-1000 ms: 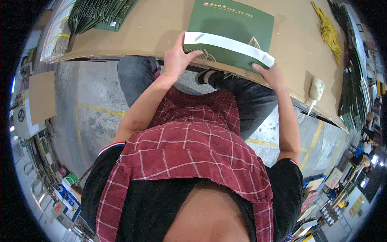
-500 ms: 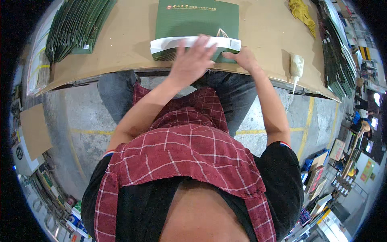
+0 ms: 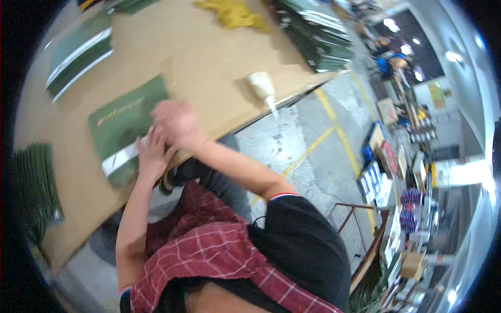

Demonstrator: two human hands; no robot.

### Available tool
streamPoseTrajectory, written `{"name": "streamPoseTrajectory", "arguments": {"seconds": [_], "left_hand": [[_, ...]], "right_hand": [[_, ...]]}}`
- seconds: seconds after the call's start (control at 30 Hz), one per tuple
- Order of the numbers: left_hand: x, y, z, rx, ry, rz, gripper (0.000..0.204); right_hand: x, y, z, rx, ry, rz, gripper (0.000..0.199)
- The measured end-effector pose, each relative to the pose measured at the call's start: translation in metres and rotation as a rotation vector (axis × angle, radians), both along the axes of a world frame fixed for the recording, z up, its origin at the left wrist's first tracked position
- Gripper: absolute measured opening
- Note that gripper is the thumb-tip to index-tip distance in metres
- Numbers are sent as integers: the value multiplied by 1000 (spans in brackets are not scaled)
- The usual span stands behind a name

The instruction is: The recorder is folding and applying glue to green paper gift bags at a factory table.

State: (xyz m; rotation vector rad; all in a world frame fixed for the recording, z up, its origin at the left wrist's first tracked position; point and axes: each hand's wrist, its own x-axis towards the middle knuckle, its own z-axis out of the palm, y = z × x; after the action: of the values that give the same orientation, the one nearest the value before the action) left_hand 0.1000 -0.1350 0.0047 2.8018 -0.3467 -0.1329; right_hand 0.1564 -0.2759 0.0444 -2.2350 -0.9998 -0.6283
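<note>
A flat green paper bag (image 3: 112, 133), with gold print and a white strip (image 3: 120, 158) across its near part, lies at the table's near edge. My left hand (image 3: 152, 156) rests on the strip's right end with its fingers stretched out. Just beyond it, my right hand (image 3: 180, 125) is over the bag's right side, its fingers smeared by motion. I cannot make out whether it holds anything. Part of the bag's right edge is hidden under both hands. To the right stands a whitish squeeze bottle (image 3: 261, 86) with a pointed nozzle, lying on its side with the nozzle over the edge.
The tan table top (image 3: 209, 68) carries a pile of green bags (image 3: 36, 182) at the left. Another green stack with white strips (image 3: 81, 57) lies farther back. Across the table are a yellow cloth (image 3: 232, 13) and a large stack of green pieces (image 3: 313, 36).
The whole view has swung to the right. My right hand has left the bag's near right corner and come over its right side, close to my left hand. My left hand has shifted right along the strip.
</note>
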Motion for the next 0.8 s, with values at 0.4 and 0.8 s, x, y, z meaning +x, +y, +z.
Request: {"name": "streamPoseTrajectory", "arguments": {"seconds": [0.4, 0.8], "left_hand": [[-9, 112, 16, 170, -139, -650, 50], [-6, 117, 7, 81, -92, -469, 55]], "right_hand": [[17, 6, -55, -327, 249, -85, 50], [52, 26, -48, -569, 218, -202, 61]]}}
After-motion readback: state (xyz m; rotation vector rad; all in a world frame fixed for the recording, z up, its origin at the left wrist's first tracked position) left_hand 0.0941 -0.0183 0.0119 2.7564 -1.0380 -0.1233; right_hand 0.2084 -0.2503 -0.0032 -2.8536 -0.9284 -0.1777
